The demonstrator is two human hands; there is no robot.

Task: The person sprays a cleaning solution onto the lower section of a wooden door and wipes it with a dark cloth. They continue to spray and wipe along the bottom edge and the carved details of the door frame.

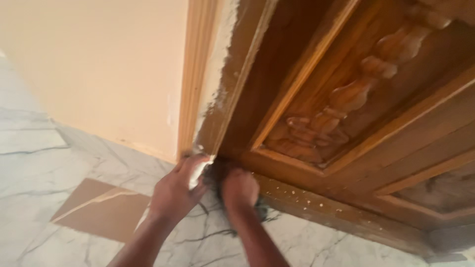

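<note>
Veined marble floor [44, 163], brown inlay [99, 210]

A home: carved wooden door [356, 99], marble floor [44, 163].

There are two hands: one left hand [177, 190] and one right hand [239, 189]. There is one dark cloth [215, 174] bunched between them. There is one big wooden door [376, 118] with one carved panel [346, 94] on it. There is one door frame [199, 74] beside one cream wall [99, 64]. The floor [34, 163] has one brown patch [101, 210] in it.
</note>
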